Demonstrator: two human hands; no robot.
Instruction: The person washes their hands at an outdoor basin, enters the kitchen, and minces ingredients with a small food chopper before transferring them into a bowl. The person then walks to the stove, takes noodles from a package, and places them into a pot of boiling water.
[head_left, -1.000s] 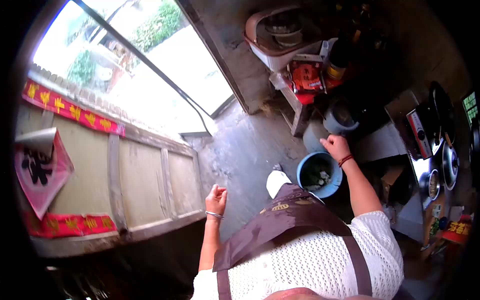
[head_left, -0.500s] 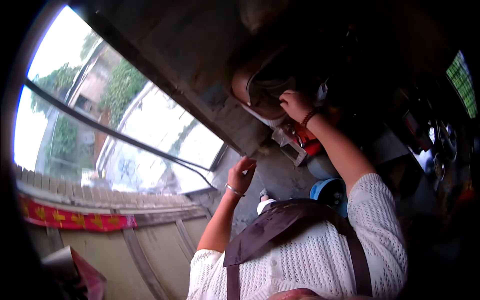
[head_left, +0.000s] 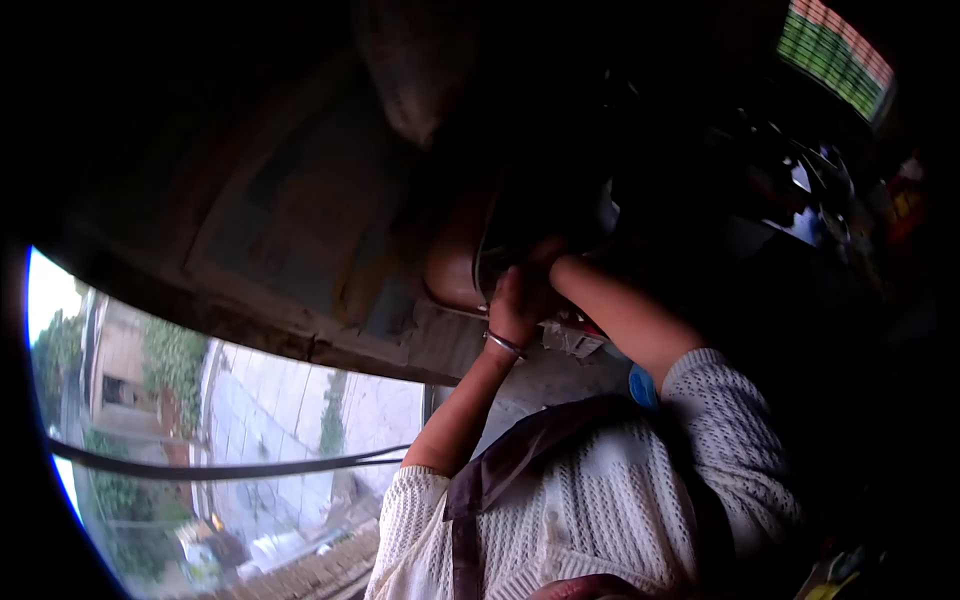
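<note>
In the dim middle of the view, my left hand point(head_left: 515, 305), with a silver bangle at the wrist, is raised with its fingers curled at the edge of a dark, flat-looking thing point(head_left: 490, 240). What the fingers hold is lost in shadow. Right beside it, my right hand point(head_left: 547, 255) reaches in from the right, and its fingers are too dark to make out. Just left of both hands stands a rounded brown vessel point(head_left: 455, 262), like a large jar. Below the hands is a clear plastic box point(head_left: 570, 338), partly hidden by my arms.
A large window point(head_left: 270, 430) with a dark bar lies at the lower left. A blue basin point(head_left: 643, 385) shows beside my right arm. Shiny dark clutter point(head_left: 800, 190) stands at the right, below a green mesh window point(head_left: 835, 55). A pale sack-like shape point(head_left: 410, 80) is at the top.
The view has turned and grown darker. My left hand has moved up to the vessel, and both hands, apart before, are now close together.
</note>
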